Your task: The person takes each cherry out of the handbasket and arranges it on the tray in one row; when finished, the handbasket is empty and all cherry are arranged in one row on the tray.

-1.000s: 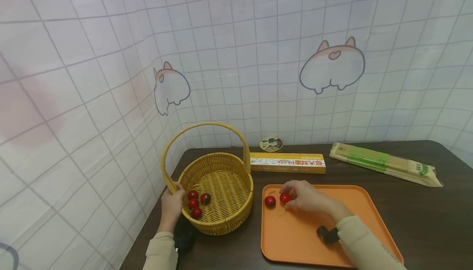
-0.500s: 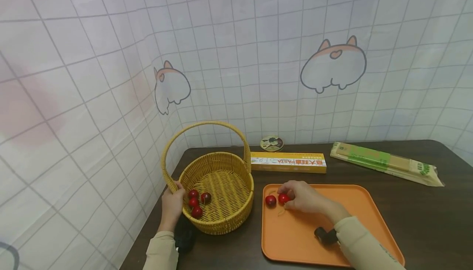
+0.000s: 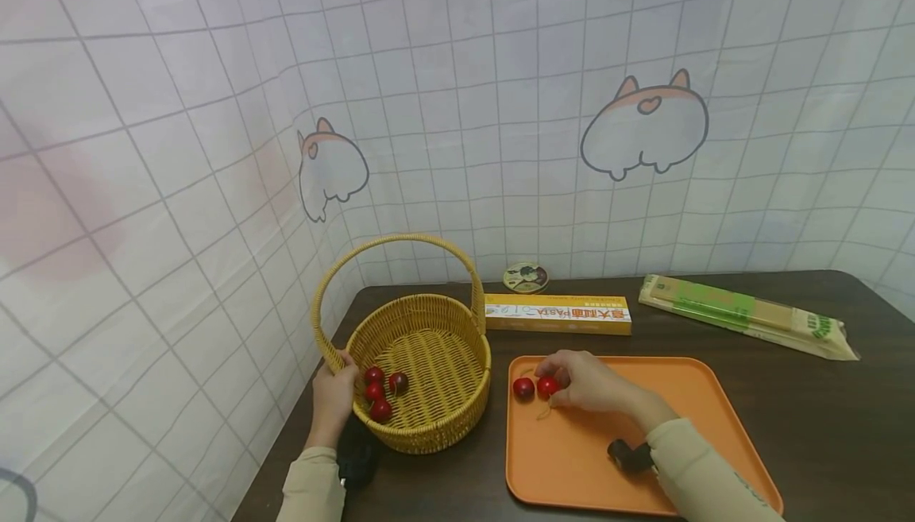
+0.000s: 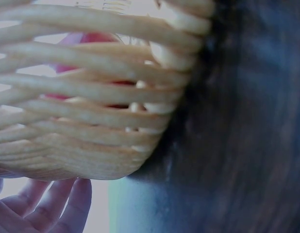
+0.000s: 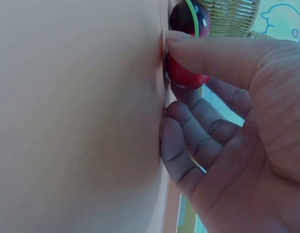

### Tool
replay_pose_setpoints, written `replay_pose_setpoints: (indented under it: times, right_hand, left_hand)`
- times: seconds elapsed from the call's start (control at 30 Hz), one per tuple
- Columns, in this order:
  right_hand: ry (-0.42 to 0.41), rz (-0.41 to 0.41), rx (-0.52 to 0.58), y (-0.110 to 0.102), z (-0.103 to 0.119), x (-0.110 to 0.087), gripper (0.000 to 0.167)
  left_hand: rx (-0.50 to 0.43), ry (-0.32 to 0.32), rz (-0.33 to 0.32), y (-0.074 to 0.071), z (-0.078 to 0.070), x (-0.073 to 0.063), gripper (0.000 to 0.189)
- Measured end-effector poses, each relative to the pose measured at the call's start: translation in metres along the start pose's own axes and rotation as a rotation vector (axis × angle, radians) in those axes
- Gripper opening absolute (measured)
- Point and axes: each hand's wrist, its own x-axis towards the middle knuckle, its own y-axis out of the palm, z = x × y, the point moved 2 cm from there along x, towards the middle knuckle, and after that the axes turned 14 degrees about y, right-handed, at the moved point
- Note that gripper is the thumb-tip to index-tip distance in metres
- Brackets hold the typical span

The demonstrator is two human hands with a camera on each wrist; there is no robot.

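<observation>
A yellow wicker basket [image 3: 457, 423] with a tall arched handle stands on the dark table, several dark red cherries [image 3: 375, 392] inside at its left. My left hand [image 3: 333, 401] grips the basket's left rim by the handle's foot; in the left wrist view its fingers [image 4: 75, 204] show below the woven wall. Over the orange tray [image 3: 572, 466], my right hand [image 3: 589, 383] pinches a bright red cherry [image 5: 186, 73] between thumb and fingers, low at the tray's surface. Just left of it lies a darker cherry [image 3: 524, 388] on the tray.
Behind the tray lies a yellow pasta box [image 3: 557, 314], with a round printed disc [image 3: 525, 277] behind it. A long green and clear noodle packet [image 3: 743, 315] lies at the back right. Black devices sit under both wrists, the right one [image 3: 629, 455] over the tray. A gridded cloth hangs behind.
My right hand has shifted slightly left with the pinched cherry, bringing it closer to the other cherry on the tray. The left hand and basket have stayed put.
</observation>
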Motion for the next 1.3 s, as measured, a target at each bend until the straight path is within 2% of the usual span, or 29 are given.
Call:
replay_pose_setpoints:
  times: [0.17, 0.3, 0.53, 0.7, 0.9, 1.1, 1.2, 1.3]
  right_hand:
    - [-0.009, 0.043, 0.008, -0.004, 0.000, -0.002, 0.043]
    - [-0.015, 0.048, 0.000, -0.009, -0.001, -0.004, 0.046]
    - [-0.022, -0.001, -0.014, -0.028, 0.004, -0.013, 0.042]
    - [-0.060, -0.052, 0.007, -0.034, 0.018, -0.016, 0.032]
    - [-0.113, -0.050, 0.093, -0.018, 0.053, -0.013, 0.023]
    - [-0.166, 0.006, 0.174, 0.006, 0.089, -0.002, 0.022]
    - [-0.192, 0.019, 0.169, 0.020, 0.103, 0.007, 0.021]
    - [-0.225, -0.008, 0.097, 0.031, 0.116, 0.012, 0.019]
  left_hand:
    - [-0.001, -0.002, 0.003, 0.000, 0.000, 0.000, 0.006]
    - [-0.005, -0.006, -0.001, 0.001, 0.000, 0.000, 0.006]
    - [-0.011, -0.009, -0.005, 0.003, -0.002, 0.001, 0.005]
    - [-0.012, -0.005, 0.000, 0.003, -0.003, 0.000, 0.005]
    - [-0.019, -0.021, -0.007, -0.003, -0.002, -0.005, 0.005]
    - [-0.029, -0.013, 0.000, -0.002, 0.001, -0.004, 0.006]
    - [-0.027, -0.007, 0.002, -0.001, 0.001, -0.003, 0.005]
    - [-0.025, -0.009, 0.005, 0.001, 0.001, -0.002, 0.004]
